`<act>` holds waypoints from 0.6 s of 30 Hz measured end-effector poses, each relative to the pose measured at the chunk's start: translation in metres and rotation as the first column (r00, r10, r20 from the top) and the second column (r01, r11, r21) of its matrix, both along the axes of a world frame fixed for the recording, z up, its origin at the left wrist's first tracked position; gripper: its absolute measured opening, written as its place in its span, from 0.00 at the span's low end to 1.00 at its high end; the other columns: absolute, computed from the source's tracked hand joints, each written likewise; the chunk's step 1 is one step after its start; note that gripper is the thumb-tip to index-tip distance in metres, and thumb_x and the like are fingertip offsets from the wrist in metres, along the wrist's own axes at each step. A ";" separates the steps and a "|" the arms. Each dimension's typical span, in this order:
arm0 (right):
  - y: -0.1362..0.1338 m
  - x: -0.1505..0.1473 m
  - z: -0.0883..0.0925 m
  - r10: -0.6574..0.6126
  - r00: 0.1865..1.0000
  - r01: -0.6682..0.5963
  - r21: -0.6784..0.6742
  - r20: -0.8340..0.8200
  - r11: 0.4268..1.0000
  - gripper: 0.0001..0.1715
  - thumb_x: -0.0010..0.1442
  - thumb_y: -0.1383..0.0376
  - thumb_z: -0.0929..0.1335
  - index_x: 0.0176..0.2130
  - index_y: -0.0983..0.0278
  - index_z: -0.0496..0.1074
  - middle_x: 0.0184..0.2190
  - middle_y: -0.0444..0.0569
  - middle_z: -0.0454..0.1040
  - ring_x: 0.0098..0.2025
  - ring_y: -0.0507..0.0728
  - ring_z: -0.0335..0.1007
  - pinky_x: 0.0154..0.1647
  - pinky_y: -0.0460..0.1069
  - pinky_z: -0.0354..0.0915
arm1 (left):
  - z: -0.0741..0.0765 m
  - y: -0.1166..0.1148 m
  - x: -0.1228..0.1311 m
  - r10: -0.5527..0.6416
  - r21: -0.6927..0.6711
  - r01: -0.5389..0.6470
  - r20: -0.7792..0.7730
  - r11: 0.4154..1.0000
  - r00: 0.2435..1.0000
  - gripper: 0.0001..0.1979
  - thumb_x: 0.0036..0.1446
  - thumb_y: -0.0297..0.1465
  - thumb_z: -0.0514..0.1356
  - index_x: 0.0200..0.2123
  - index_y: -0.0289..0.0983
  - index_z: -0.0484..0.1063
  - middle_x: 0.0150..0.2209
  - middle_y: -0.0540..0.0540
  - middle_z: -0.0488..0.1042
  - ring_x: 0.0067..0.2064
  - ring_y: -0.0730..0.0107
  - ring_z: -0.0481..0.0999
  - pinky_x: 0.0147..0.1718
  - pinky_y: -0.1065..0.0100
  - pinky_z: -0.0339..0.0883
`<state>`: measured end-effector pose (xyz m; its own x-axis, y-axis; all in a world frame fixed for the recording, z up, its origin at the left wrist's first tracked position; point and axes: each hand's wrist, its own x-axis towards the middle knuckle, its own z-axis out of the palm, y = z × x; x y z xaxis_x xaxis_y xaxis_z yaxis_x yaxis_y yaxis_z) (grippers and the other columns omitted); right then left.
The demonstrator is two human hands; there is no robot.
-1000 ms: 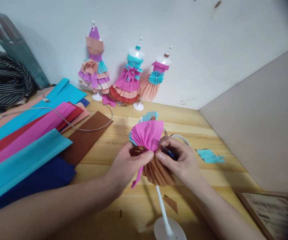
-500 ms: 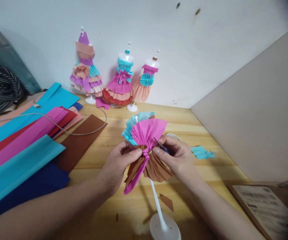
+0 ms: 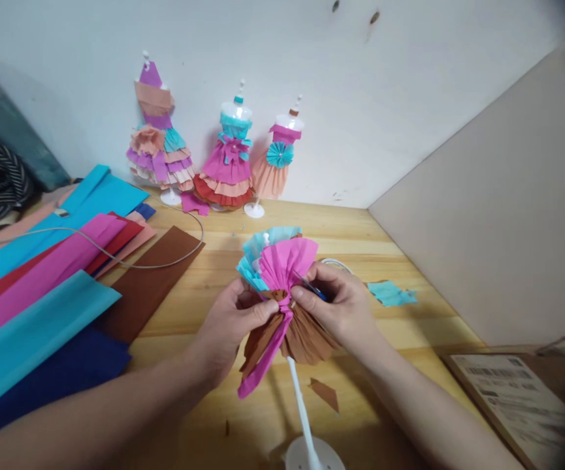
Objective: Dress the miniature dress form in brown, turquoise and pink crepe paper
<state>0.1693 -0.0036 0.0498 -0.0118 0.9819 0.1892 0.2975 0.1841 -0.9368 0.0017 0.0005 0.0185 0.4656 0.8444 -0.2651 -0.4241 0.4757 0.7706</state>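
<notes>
Pink pleated paper (image 3: 289, 258) left of illegible label (image 3: 505, 395)

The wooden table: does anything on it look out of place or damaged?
A ragged turquoise scrap lies to the right of the right hand, and a brown scrap beside the white stand; both look like stray offcuts. Nothing appears spilled.

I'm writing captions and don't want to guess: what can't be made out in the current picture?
All in the head view:
Thin tool in the right hand: partly covered by that hand, its kind unclear.
Left hand: some fingers hidden behind the gathered paper.
White curved rim: the rest is hidden by the right hand.
Stand base: cut off by the bottom edge.
Label: print too blurred to read.
</notes>
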 end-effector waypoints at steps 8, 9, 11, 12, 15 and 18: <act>0.006 0.004 -0.002 0.089 0.989 -0.106 -0.144 -0.117 0.984 0.20 0.47 0.54 0.75 0.22 0.63 0.66 0.20 0.41 0.65 0.23 0.50 0.57 0.26 0.47 0.57 | -0.008 0.000 0.002 -0.070 0.008 0.069 0.048 0.998 0.996 0.15 0.48 0.33 0.70 0.40 0.36 0.77 0.39 0.45 0.79 0.39 0.69 0.75 0.42 0.69 0.65; 0.007 0.004 -0.002 0.096 0.986 -0.117 -0.164 -0.135 0.979 0.21 0.46 0.54 0.76 0.23 0.63 0.66 0.20 0.41 0.65 0.23 0.50 0.57 0.26 0.47 0.57 | -0.008 0.000 0.002 -0.072 0.012 0.071 0.053 0.997 0.996 0.15 0.49 0.33 0.70 0.40 0.36 0.77 0.39 0.45 0.79 0.39 0.70 0.75 0.43 0.69 0.65; 0.008 0.005 -0.002 0.096 0.982 -0.127 -0.195 -0.162 0.973 0.22 0.43 0.54 0.77 0.22 0.64 0.66 0.19 0.41 0.64 0.23 0.50 0.56 0.26 0.47 0.56 | -0.009 0.000 0.001 -0.078 0.034 0.076 0.052 0.997 0.996 0.15 0.49 0.33 0.69 0.41 0.37 0.77 0.40 0.45 0.79 0.40 0.70 0.75 0.44 0.69 0.65; 0.008 0.006 0.000 0.089 0.981 -0.122 -0.198 -0.170 0.973 0.23 0.42 0.54 0.77 0.22 0.64 0.65 0.19 0.41 0.63 0.23 0.50 0.56 0.25 0.47 0.55 | -0.008 0.000 0.001 -0.082 0.051 0.079 0.047 0.996 0.996 0.14 0.50 0.33 0.69 0.42 0.37 0.77 0.40 0.45 0.79 0.40 0.69 0.75 0.45 0.68 0.65; 0.002 0.005 0.006 0.059 0.986 -0.079 -0.131 -0.154 0.988 0.23 0.44 0.53 0.77 0.22 0.63 0.65 0.19 0.41 0.62 0.23 0.50 0.55 0.25 0.47 0.55 | -0.003 -0.001 -0.001 -0.074 0.104 0.071 0.027 0.992 0.997 0.15 0.50 0.34 0.69 0.41 0.36 0.77 0.40 0.45 0.79 0.41 0.67 0.76 0.47 0.66 0.65; -0.006 0.003 0.014 0.048 0.991 -0.051 -0.022 -0.125 0.998 0.22 0.48 0.51 0.75 0.24 0.62 0.66 0.20 0.41 0.60 0.23 0.51 0.54 0.26 0.47 0.55 | 0.009 -0.003 -0.003 -0.055 0.147 0.055 0.000 0.988 0.998 0.15 0.47 0.36 0.71 0.38 0.36 0.77 0.38 0.45 0.80 0.41 0.63 0.77 0.47 0.64 0.66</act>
